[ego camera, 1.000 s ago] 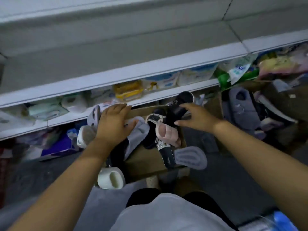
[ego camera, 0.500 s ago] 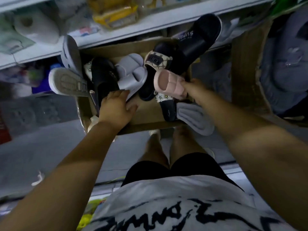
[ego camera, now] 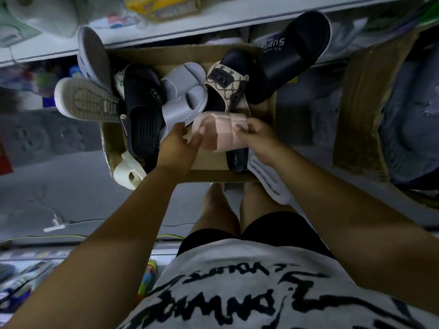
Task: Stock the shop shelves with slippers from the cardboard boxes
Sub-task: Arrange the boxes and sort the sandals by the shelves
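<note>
Grey floor (ego camera: 59, 181), shop aisle, dim light. White shelf (ego camera: 213, 20) edge runs across the top, with packaged goods on it. An open box (ego camera: 213, 177) sits on the floor against the shelf, full of mixed slippers. A second box (ego camera: 356, 103) stands to the right. Left hand (ego camera: 178, 143) and right hand (ego camera: 259, 138) are close together, each gripping one end of the pink slipper (ego camera: 223, 134) over the box's near half. Black slipper (ego camera: 292, 60) strap reads "sup…", upside down. The T-shirt (ego camera: 249, 293) has black script, unreadable.
</note>
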{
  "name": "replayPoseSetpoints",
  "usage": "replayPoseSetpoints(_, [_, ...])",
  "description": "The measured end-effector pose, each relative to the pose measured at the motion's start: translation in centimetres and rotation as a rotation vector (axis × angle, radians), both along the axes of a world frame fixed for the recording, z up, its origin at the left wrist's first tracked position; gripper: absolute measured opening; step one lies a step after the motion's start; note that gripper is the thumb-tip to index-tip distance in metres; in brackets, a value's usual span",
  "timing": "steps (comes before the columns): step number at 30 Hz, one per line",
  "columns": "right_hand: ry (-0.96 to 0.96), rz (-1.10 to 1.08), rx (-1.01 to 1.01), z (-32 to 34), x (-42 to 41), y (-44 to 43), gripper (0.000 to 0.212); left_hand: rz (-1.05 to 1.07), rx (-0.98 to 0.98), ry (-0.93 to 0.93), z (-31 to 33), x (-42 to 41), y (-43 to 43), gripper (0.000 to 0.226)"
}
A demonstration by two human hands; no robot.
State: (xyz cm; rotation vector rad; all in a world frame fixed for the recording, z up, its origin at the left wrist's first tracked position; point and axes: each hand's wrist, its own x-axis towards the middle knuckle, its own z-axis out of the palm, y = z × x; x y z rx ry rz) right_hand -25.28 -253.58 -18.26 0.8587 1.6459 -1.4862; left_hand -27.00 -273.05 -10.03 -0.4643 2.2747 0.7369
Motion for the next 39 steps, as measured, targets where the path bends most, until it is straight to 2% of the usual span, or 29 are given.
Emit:
replayPoseSetpoints(4, [0.076, 0.09, -0.11, 0.9, 0.8, -0.5, 0.029, 0.155, 0.084, -0.011, 0.5, 0.5, -0.7, 0.043])
replayPoseSetpoints(5, [0.087, 0.094, -0.103, 0.8, 0.7, -0.5, 0.024, 0.188, 0.099, 0.002, 0.5, 0.8, -1.1, 0.04])
replayPoseSetpoints(8, [0.032, -0.053, -0.016, 0.2, -0.6, 0.3, 0.004, 0.372, 0.116, 0.076, 0.6, 1.6, -2.5, 0.039])
replayPoseSetpoints(10, [0.016, -0.158, 0.067, -1.8, -1.4, 1.7, 0.003, 0.544, 0.11, 0.133, 0.4, 2.5, -3.6, 0.044])
replayPoseSetpoints(12, [-0.021, -0.156, 0.148, -4.2, -2.1, 3.1, 0.008, 0.673, 0.08, 0.19, 0.1, 3.4, -4.5, 0.047])
replayPoseSetpoints(15, [-0.143, -0.062, 0.223, -7.4, -2.4, 4.0, 0.035, 0.835, 0.078, 0.209, -0.9, 4.7, -5.1, 0.043])
replayPoseSetpoints(17, [-0.173, 0.004, 0.223, -9.0, -2.7, 3.6, 0.036, 0.921, 0.125, 0.182, -2.1, 5.4, -5.6, 0.04])
replayPoseSetpoints(19, [-0.172, 0.041, 0.241, -10.6, -3.1, 2.8, 0.03, 0.965, 0.126, 0.151, -3.4, 6.1, -6.0, 0.039])
replayPoseSetpoints(21, [-0.209, 0.039, 0.273, -11.8, -3.3, 1.9, 0.028, 0.999, 0.154, 0.144, -4.1, 6.5, -5.5, 0.028])
replayPoseSetpoints(23, [-0.248, -0.014, 0.275, -13.3, -3.4, 1.2, 0.04, 1.062, 0.223, 0.167, -4.7, 7.1, -4.9, 0.018])
replayPoseSetpoints(26, [-0.277, -0.1, 0.284, -16.1, -3.1, 1.0, 0.054, 1.126, 0.294, 0.164, -5.9, 8.2, -4.7, 0.03])
replayPoseSetpoints(29, [-0.242, -0.153, 0.244, -15.7, -2.6, 0.8, 0.035, 1.118, 0.294, 0.148, -6.5, 8.8, -4.9, 0.033])
replayPoseSetpoints(34, [-0.189, -0.21, 0.219, -13.8, -2.5, 0.8, 0.031, 1.102, 0.316, 0.149, -6.8, 9.3, -5.1, 0.033])
replayPoseSetpoints(37, [-0.156, -0.215, 0.189, -13.3, -2.2, 0.6, 0.048, 1.089, 0.317, 0.157, -6.5, 9.2, -5.1, 0.032])
replayPoseSetpoints(39, [-0.159, -0.193, 0.189, -13.1, -1.7, 0.8, 0.051, 1.097, 0.321, 0.16, -6.5, 9.2, -5.2, 0.03])
